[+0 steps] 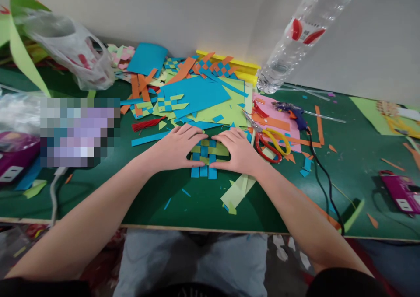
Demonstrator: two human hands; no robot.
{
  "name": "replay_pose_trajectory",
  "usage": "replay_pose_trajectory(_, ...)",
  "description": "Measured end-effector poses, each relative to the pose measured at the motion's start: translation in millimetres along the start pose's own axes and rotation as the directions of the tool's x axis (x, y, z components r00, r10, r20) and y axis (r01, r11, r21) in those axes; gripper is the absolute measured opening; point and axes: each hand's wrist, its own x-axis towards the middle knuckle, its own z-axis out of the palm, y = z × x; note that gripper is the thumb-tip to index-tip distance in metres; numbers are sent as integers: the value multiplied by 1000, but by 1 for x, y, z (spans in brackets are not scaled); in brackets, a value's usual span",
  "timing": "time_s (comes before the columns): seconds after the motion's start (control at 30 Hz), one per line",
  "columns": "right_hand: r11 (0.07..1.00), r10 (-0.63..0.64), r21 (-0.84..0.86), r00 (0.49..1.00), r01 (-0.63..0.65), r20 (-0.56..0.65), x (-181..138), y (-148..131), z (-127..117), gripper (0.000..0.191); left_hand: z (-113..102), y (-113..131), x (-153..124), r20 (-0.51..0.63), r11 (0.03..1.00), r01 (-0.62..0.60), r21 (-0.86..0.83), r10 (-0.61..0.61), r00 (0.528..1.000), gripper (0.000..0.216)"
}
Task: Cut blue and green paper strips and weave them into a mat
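Observation:
A small woven paper mat (204, 159) of blue and light green strips lies flat on the green tabletop, with blue strip ends sticking out toward me. My left hand (179, 148) rests at its left side, thumb and fingers apart, the thumb tip on the near strips. From the right side my right hand (238, 152) mirrors it, thumb on the near part and fingers curved along the far edge. Both hands cover parts of the mat's sides. Just right of my right hand lie scissors (269, 144) with red and yellow handles. A pale green strip (238, 192) lies below my right wrist.
Behind the hands are blue paper sheets (197, 93), woven pieces and scraps. A plastic bottle (295, 39) stands at the wall. A blue glue gun (295, 113) with a black cord lies right. A pixelated block (80, 131) and a plastic bag (75, 47) are left.

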Motion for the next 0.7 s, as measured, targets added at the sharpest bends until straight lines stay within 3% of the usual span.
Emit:
replay_pose_trajectory(0.13,991,-8,135,997,-2,75,0,6,-8,68,-2,2,1,1,1000,-13,-22,13,1000,69)
replay_pose_trajectory(0.3,981,-27,194,988,-2,151,-1,13,-13,84,-5,5,3,8,999,-19,-43,19,1000,62)
replay_pose_trajectory(0.4,986,-37,167,988,12,148,-1,14,-11,87,-5,6,3,9,998,-31,-54,31,999,59)
replay_pose_trajectory(0.7,988,-50,150,994,35,94,0,12,-12,74,-7,6,3,-3,996,-67,-52,66,998,51)
